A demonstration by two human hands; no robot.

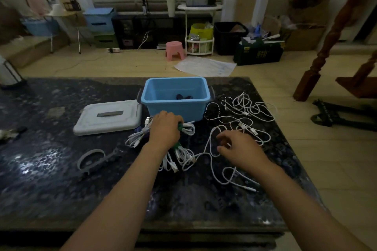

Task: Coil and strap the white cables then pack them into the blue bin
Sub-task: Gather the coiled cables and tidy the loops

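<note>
The blue bin [175,106] stands open on the dark table, with small dark things on its floor. Just in front of it my left hand [164,131] closes over a coiled white cable [188,128] bound with a green strap. Two more coiled white bundles lie beside it: one at the left [136,136] and one below my wrist [179,156]. My right hand [239,147] hovers with curled fingers over a loose white cable [210,149]; whether it pinches the cable I cannot tell. Several tangled loose white cables [244,112] lie right of the bin.
The bin's grey lid [108,117] lies left of the bin. A grey strap [90,159] lies curled on the table at the left. A black cable [211,110] sits beside the bin's right wall. The table's right edge [289,149] runs close to the loose cables.
</note>
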